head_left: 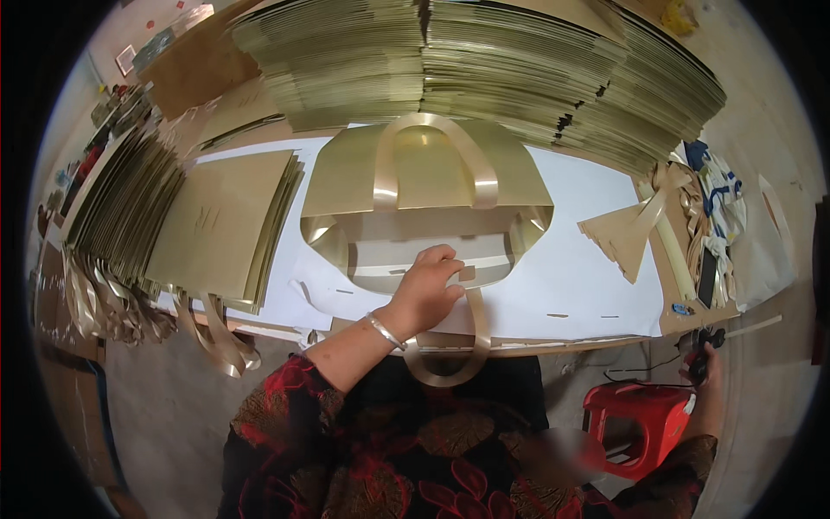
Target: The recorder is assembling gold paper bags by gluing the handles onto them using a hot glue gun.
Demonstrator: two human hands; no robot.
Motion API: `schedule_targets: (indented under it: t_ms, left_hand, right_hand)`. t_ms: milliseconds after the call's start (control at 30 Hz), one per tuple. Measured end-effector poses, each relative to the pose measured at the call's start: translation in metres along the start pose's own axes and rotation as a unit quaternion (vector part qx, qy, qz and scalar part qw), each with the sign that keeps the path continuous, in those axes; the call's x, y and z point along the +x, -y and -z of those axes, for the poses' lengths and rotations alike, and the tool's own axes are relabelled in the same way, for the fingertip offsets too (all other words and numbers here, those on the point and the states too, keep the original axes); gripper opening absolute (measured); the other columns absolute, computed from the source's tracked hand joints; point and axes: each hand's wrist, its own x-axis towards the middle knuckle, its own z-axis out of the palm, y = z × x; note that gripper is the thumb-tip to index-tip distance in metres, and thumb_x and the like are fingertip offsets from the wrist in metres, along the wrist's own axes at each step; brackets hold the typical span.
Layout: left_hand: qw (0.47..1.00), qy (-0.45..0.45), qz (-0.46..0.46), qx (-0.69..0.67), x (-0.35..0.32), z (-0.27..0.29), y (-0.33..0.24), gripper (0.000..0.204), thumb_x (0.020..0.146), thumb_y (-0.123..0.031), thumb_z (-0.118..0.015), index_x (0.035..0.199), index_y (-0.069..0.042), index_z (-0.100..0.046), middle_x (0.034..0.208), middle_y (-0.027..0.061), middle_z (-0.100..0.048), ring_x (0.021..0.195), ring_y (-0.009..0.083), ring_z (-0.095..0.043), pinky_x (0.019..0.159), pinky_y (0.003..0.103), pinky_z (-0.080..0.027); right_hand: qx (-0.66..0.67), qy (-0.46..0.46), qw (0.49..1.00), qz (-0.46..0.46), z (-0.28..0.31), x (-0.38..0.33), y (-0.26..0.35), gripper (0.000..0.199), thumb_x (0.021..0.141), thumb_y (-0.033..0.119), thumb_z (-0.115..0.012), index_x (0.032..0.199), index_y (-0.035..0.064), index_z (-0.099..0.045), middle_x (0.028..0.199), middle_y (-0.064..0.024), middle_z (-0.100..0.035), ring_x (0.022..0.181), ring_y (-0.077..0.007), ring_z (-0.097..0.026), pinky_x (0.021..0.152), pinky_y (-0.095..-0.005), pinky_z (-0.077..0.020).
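Note:
A gold paper bag (346, 177) lies on the white-covered table in front of me, its opening facing me. One satin ribbon handle (386, 169) arches over its upper side. A second ribbon handle (481, 324) loops down over the table's front edge. My left hand (424, 290), with a silver bangle at the wrist, grips the bag's near rim with bent fingers, beside a small tan tab (467, 273). Some of its grip is hidden. Off to the right, my right hand (712, 368) is closed round a black corded glue gun (699, 350), a pale stick projecting from it.
Tall stacks of flat gold bags (519, 73) fill the back. More folded bags with ribbons (220, 225) stand at left. Fanned tan pieces (627, 233) and ribbon scraps lie at right. A red stool (644, 419) is below the table, near a dark cord.

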Motion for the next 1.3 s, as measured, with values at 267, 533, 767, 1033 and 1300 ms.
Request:
schedule_targets:
  t_ms: [267, 533, 767, 1033, 1300]
  left_hand:
    - [0.999, -0.025, 0.022, -0.037, 0.024, -0.014, -0.006, 0.02, 0.077, -0.015, -0.068, 0.092, -0.001, -0.068, 0.106, 0.0182, -0.058, 0.105, 0.0361, -0.052, 0.092, 0.04, -0.044]
    - [0.998, -0.04, 0.039, 0.014, 0.028, -0.016, -0.002, 0.015, 0.083, -0.015, -0.065, 0.082, -0.001, -0.067, 0.098, 0.0159, -0.058, 0.099, 0.0351, -0.052, 0.087, 0.041, -0.045]
    - [0.995, -0.082, 0.051, 0.021, 0.026, -0.021, -0.009, 0.016, 0.086, -0.016, -0.062, 0.084, -0.002, -0.069, 0.097, 0.0156, -0.057, 0.098, 0.0349, -0.051, 0.087, 0.042, -0.045]
    - [0.995, -0.09, 0.044, 0.018, 0.025, -0.023, -0.005, 0.016, 0.085, -0.016, -0.062, 0.085, -0.002, -0.07, 0.098, 0.0151, -0.057, 0.099, 0.035, -0.051, 0.089, 0.042, -0.044]
    - [0.998, -0.06, 0.023, 0.013, 0.022, -0.018, -0.004, 0.012, 0.083, -0.008, -0.06, 0.081, -0.002, -0.069, 0.097, 0.0156, -0.057, 0.097, 0.0352, -0.052, 0.087, 0.041, -0.045]
  right_hand:
    - [0.399, -0.056, 0.892, 0.207, 0.013, 0.025, -0.043, 0.027, 0.089, 0.02, -0.053, 0.106, -0.0007, -0.056, 0.1, -0.0144, -0.063, 0.091, -0.0264, -0.063, 0.082, -0.0454, -0.0524]
    - [0.35, 0.327, 0.821, 0.311, -0.105, -0.163, -0.007, 0.064, 0.086, 0.016, -0.049, 0.145, -0.0001, -0.031, 0.142, -0.0218, -0.042, 0.137, -0.033, -0.038, 0.081, -0.0495, -0.0599]
    - [0.255, 0.468, 0.814, 0.229, -0.226, -0.268, -0.006, 0.054, 0.083, 0.017, -0.063, 0.127, -0.0031, -0.039, 0.108, -0.0223, -0.057, 0.101, -0.0366, -0.062, 0.046, -0.0388, -0.0609]
    - [0.047, 0.475, 0.862, 0.172, -0.289, -0.315, -0.022, 0.041, 0.081, -0.004, -0.056, 0.121, -0.0016, -0.045, 0.107, -0.0149, -0.062, 0.098, -0.0243, -0.066, 0.053, -0.0305, -0.0584]
    - [-0.017, 0.459, 0.853, 0.249, -0.315, -0.301, -0.044, 0.045, 0.082, -0.007, -0.056, 0.124, 0.0026, -0.042, 0.096, -0.0073, -0.058, 0.082, -0.0159, -0.062, 0.076, -0.0299, -0.0512]
